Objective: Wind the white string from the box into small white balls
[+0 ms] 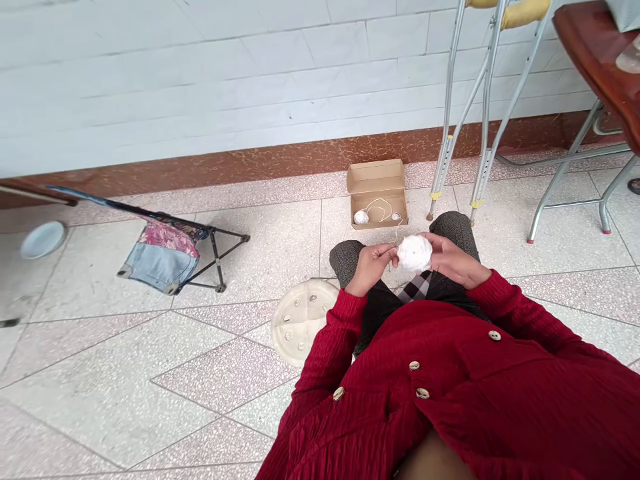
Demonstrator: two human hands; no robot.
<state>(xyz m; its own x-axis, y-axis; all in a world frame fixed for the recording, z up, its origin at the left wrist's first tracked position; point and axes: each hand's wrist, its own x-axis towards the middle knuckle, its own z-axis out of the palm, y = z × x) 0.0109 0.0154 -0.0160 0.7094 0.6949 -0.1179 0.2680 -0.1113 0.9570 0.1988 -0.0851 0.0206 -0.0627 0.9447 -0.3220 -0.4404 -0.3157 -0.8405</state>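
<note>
Above my lap, a round white piece of yarn work sits between my two hands. My right hand holds it from the right side, fingers behind it. My left hand is closed in a pinch at its left edge, where a thin strand shows; whether a hook is in those fingers I cannot make out. A white strand runs from the work down to an open cardboard box on the floor ahead. Inside the box lie a white yarn ball, a smaller ball and loose loops of yarn.
Crutches lean against the tiled wall beyond my right knee. A red-brown table with metal legs stands at far right. To the left are a folding stool and a pale basin. A round plastic stool is by my left leg.
</note>
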